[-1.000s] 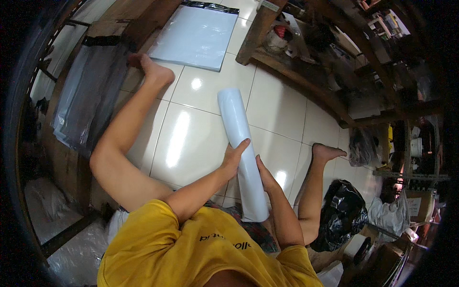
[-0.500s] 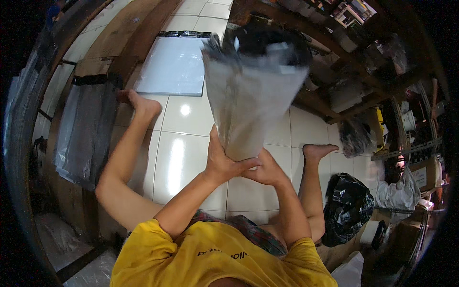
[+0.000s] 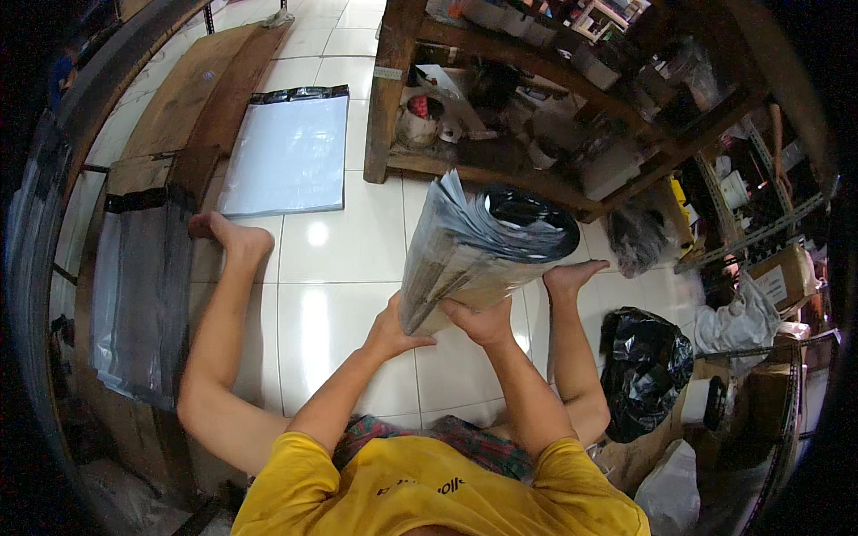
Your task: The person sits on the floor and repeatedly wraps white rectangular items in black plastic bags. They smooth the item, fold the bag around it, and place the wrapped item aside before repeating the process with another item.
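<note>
A thick bundle of grey plastic mailing bags (image 3: 474, 255) is curled into a loose roll and held up between my knees, above the floor. Its far, open end shows many layered edges and a dark inside. My left hand (image 3: 393, 329) is closed around the bundle's near left side, thumb pointing inward. On the near right side, my right hand (image 3: 483, 320) grips it with the thumb lying across the front. Beyond my left foot, a flat stack of white plastic bags (image 3: 284, 156) with a black top edge lies on the tiles.
To the left, a stack of greyish plastic bags (image 3: 141, 286) rests on brown cardboard (image 3: 201, 98). A wooden shelf (image 3: 500, 179) with clutter stands ahead right. A black plastic bag (image 3: 645, 375) sits beside my right leg, near a cardboard box (image 3: 786, 279) and metal racks.
The bundle has come down and right from its raised, blurred position, its far end now curling over to the right. My hands have moved apart, with the right one higher on it.
</note>
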Demonstrator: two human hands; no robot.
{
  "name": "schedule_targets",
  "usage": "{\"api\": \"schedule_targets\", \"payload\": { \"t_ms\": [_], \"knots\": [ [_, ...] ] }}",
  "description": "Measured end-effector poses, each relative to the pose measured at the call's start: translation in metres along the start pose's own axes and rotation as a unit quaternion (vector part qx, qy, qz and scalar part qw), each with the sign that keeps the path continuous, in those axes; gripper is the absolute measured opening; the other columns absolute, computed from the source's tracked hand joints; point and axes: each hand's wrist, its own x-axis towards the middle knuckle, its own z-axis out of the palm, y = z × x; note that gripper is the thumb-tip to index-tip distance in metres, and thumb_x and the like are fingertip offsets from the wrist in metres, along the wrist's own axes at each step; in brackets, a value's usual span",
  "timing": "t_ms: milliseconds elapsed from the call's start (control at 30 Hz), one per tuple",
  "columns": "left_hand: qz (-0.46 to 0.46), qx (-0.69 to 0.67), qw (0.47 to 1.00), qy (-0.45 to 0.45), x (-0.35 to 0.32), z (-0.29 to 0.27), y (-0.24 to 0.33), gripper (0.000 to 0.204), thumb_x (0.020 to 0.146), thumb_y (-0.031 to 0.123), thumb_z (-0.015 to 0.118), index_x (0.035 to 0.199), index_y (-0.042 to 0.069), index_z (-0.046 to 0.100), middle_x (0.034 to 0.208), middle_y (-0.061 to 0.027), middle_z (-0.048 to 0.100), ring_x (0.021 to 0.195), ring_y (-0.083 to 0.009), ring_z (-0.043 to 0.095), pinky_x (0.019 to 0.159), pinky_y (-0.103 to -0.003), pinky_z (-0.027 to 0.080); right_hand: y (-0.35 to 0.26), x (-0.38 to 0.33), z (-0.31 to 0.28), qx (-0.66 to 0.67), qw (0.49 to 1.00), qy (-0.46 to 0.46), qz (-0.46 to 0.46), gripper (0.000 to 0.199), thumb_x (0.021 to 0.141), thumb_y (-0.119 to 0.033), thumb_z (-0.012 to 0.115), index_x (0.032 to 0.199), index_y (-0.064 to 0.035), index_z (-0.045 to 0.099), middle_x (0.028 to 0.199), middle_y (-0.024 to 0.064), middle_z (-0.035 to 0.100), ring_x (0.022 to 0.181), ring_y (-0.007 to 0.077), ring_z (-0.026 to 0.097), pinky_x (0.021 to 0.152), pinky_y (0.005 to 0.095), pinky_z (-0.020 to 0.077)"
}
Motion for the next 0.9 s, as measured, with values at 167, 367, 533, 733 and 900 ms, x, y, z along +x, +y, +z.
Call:
{"api": "schedule_targets", "payload": {
  "t_ms": [167, 367, 533, 733, 900],
  "knots": [
    [0.009, -0.026, 0.999, -0.03, 0.003, -0.001, 0.001, 0.091, 0.065, 0.034, 0.091, 0.138, 0.005, 0.045, 0.118, -0.0201, 0.066, 0.115, -0.0358, 0.062, 0.098, -0.041, 0.049, -0.013, 0.004, -0.031, -0.22, 0.97, -0.097, -0.021, 0.065, 0.071, -0.027, 0.089, 0.126, -0.0066, 0.062, 0.134, 0.0109, 0.06, 0.124, 0.0274, 0.055, 0.107, 0.0421, 0.0419],
    [0.128, -0.033, 0.991, 0.025, 0.009, 0.02, -0.022, 0.079, 0.064, 0.023, 0.09, 0.13, 0.008, 0.048, 0.111, -0.0172, 0.061, 0.104, -0.0373, 0.061, 0.09, -0.043, 0.051, 0.009, -0.015, -0.05, -0.21, 0.97, -0.117, 0.024, 0.071, 0.074, -0.033, 0.085, 0.133, -0.0058, 0.056, 0.137, 0.0108, 0.056, 0.129, 0.0266, 0.047, 0.111, 0.0408, 0.0369],
    [0.057, -0.014, 0.996, 0.067, 0.001, 0.024, 0.008, 0.088, 0.064, 0.024, 0.092, 0.135, 0.005, 0.043, 0.122, -0.018, 0.058, 0.115, -0.0355, 0.059, 0.095, -0.042, 0.05, 0.052, -0.042, -0.063, -0.332, 0.938, -0.1, 0.003, 0.093, 0.063, -0.033, 0.095, 0.141, -0.0081, 0.05, 0.142, 0.0106, 0.052, 0.133, 0.0294, 0.045, 0.115, 0.0432, 0.0319],
    [0.061, -0.011, 0.997, 0.034, 0.007, 0.032, -0.022, 0.094, 0.066, 0.026, 0.091, 0.141, 0.004, 0.04, 0.124, -0.0199, 0.06, 0.113, -0.0361, 0.061, 0.095, -0.042, 0.05, 0.028, -0.042, -0.021, -0.087, 0.996, -0.025, 0.001, 0.089, 0.062, -0.023, 0.097, 0.135, -0.0018, 0.049, 0.131, 0.0134, 0.057, 0.124, 0.0256, 0.053, 0.106, 0.0416, 0.0419],
    [0.019, -0.08, 0.996, 0.027, 0.017, 0.036, -0.028, 0.075, 0.071, 0.025, 0.088, 0.133, 0.005, 0.05, 0.114, -0.018, 0.067, 0.105, -0.0349, 0.066, 0.09, -0.041, 0.053, 0.012, -0.023, -0.01, -0.097, 0.99, 0.037, -0.099, 0.083, 0.065, -0.022, 0.094, 0.133, -0.0026, 0.05, 0.124, 0.0128, 0.061, 0.117, 0.0253, 0.059, 0.102, 0.0404, 0.0458]
  ]
}}
